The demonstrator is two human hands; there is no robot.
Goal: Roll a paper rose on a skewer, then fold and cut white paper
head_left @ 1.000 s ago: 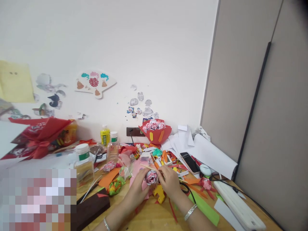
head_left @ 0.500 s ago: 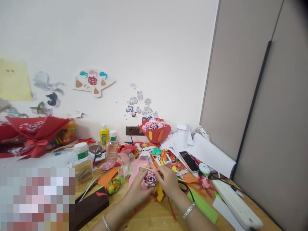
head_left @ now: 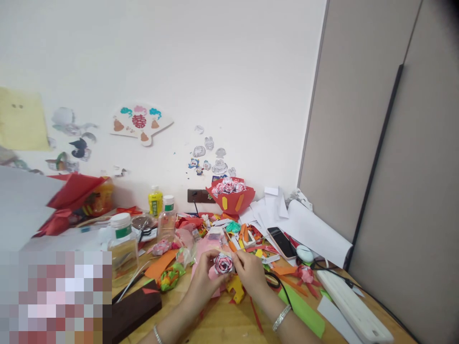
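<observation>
A pink-and-white paper rose [head_left: 224, 263] with dark edges faces me above the table's middle. My left hand [head_left: 206, 276] is closed around its left side and underside. At its right edge, my right hand [head_left: 248, 270] pinches the outer petals with thumb and fingers. Whether a thin stick is also between those fingers is hidden. Behind the rose lies pink paper [head_left: 204, 246]. A crumpled yellow paper piece [head_left: 235, 288] rests just below it. Black-handled scissors [head_left: 273, 279] lie beside my right wrist, partly covered.
A red-wrapped bouquet [head_left: 234, 200] stands by the wall. Clear jars [head_left: 122, 253] and a yellow bottle [head_left: 155, 200] are at left. A phone [head_left: 282, 242], mouse [head_left: 304, 253], white power strip [head_left: 353, 306] and green paper [head_left: 303, 310] lie at right, among scattered scraps.
The pale stick across the rose's top no longer shows clearly. My right hand has shifted to the rose's right edge. At far left, a large white sheet now covers part of the red bouquets.
</observation>
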